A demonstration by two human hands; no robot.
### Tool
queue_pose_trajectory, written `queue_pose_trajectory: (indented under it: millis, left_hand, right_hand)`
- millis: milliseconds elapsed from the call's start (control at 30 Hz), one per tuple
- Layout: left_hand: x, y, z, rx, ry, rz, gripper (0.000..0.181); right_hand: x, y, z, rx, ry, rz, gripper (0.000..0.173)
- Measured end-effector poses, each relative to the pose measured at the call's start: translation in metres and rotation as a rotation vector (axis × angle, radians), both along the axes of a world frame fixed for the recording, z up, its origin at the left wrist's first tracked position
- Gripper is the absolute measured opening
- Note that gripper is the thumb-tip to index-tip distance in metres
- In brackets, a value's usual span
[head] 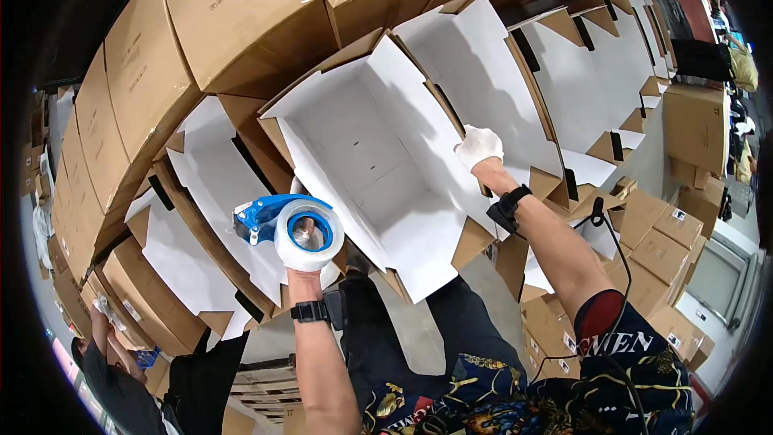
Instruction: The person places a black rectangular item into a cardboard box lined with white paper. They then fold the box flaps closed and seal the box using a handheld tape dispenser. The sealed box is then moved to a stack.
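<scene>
A cardboard box with a white inside (386, 157) stands open at the top in front of me, its flaps spread. My right hand (481, 146), in a white glove, is closed on the box's right edge. At the left edge is my left hand (307, 235), also gloved; it carries a blue tape dispenser (272, 208) with a roll of clear tape (311, 260). Most of its fingers are hidden behind the roll, and a fingertip shows by the box wall. Both wrists bear black bands.
More open white-lined boxes stand to the right (477, 66) and left (223, 193). Closed cardboard boxes (241, 6) form a long row behind. Smaller cartons (658, 235) are stacked at the right. Another person (115, 374) is at the lower left, near a wooden pallet (266, 389).
</scene>
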State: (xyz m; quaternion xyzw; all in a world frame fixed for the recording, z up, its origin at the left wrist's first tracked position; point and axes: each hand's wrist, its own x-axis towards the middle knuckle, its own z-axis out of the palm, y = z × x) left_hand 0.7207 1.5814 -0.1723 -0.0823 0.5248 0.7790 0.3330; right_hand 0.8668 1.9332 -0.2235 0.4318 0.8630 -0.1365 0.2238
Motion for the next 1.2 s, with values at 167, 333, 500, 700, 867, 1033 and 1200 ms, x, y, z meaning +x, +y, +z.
queue_pose_trajectory:
  millis: [167,333,500,700,867,1033,1200]
  left_hand:
    - [0.007,-0.008,-0.05,-0.031,-0.119,0.025,0.057]
    - [0.006,0.017,-0.09,0.026,-0.201,0.003,0.05]
    - [0.002,0.063,-0.116,0.062,-0.258,-0.055,0.044]
    - [0.019,0.18,-0.14,0.024,0.009,-0.26,0.037]
    - [0.009,0.283,-0.171,-0.027,0.004,-0.47,0.039]
    - [0.044,0.312,-0.072,0.298,0.038,-0.575,0.045]
    - [0.081,0.228,-0.033,0.398,-0.441,-0.695,0.057]
  right_hand:
    - [-0.008,0.005,0.007,-0.022,-0.003,-0.03,0.028]
    - [0.001,0.03,-0.009,0.022,-0.004,0.005,0.02]
    - [0.018,0.082,-0.022,0.057,-0.041,-0.016,0.02]
    - [0.04,0.181,-0.032,0.187,-0.049,-0.097,0.02]
    - [0.042,0.276,-0.019,0.319,-0.071,-0.181,0.02]
    - [0.074,0.329,-0.048,0.423,-0.078,-0.308,0.02]
    - [0.1,0.351,-0.026,0.262,-0.065,-0.405,0.043]
